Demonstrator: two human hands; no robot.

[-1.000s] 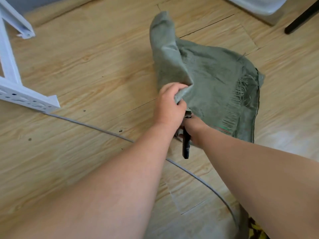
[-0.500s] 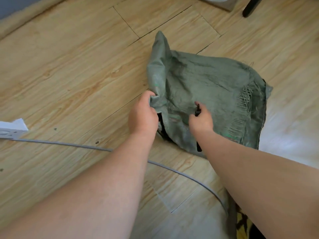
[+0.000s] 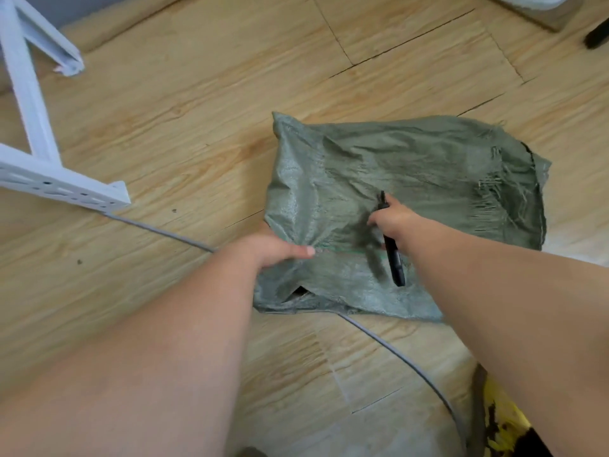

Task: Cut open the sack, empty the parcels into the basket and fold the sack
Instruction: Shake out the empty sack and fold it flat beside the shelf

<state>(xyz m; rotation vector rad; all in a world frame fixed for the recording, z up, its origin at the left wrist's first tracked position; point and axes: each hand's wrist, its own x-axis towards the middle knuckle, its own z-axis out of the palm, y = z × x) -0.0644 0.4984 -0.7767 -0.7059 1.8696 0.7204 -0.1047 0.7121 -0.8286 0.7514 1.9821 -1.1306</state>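
yellow item (image 3: pixel 504 420): bottom right corner, yellow with dark marks, half hidden behind right forearm; can't tell what it is.
cable (image 3: pixel 405 356): grey, lies on the floor, runs from the frame's foot, passes under the sack's near edge, curves toward bottom right.
floor (image 3: pixel 197 133): wood-look planks, seams visible.
left hand (image 3: pixel 276 249): at sack's near-left edge, thumb lies flat on top of the fabric, other fingers hidden beneath; fabric pinched between thumb and fingers.
sack (image 3: pixel 412 179): green woven, lies flat and crumpled on the floor, centre-right; dark gap at near-left corner, frayed threads along the right end, thin green-red line across the near part.
right hand (image 3: pixel 393 219): on top of the sack's middle, fingers curled round a cutter, knuckles down on the fabric.
cutter (image 3: pixel 393 258): black, slim, handle end points back toward the person past the wrist, tip sticks out beyond the fingers; blade not clear.
frame (image 3: pixel 36 153): white metal, perforated bar, left side, well apart from the sack.
far right corner: blurred pale object and a dark leg, can't tell more.
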